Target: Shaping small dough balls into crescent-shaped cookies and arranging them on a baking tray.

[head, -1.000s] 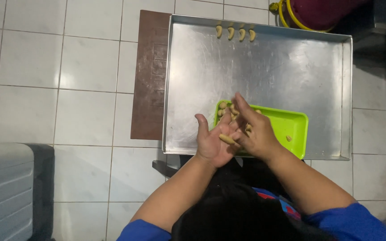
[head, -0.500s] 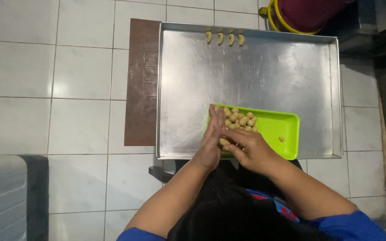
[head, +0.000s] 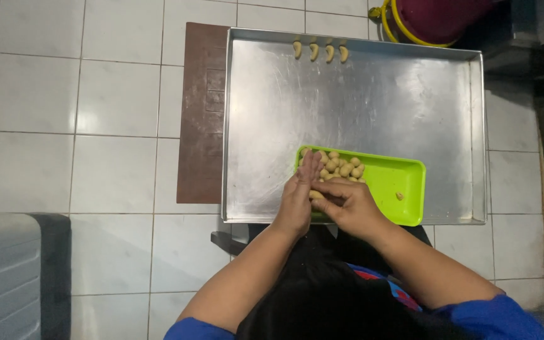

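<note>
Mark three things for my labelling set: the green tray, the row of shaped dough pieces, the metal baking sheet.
green tray (head: 404, 179), head view, bare floor.
shaped dough pieces (head: 313, 51), head view, second piece.
metal baking sheet (head: 373, 101), head view, bare middle.

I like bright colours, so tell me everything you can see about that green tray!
The green tray is a small, bright lime rectangle with rounded corners and a low raised rim; it looks like plastic. It lies flat on the big metal baking sheet, near its front edge. Small pale dough balls are heaped at its left end, and one lone piece sits at the right. The left hand and right hand overlap its front left part.
</note>
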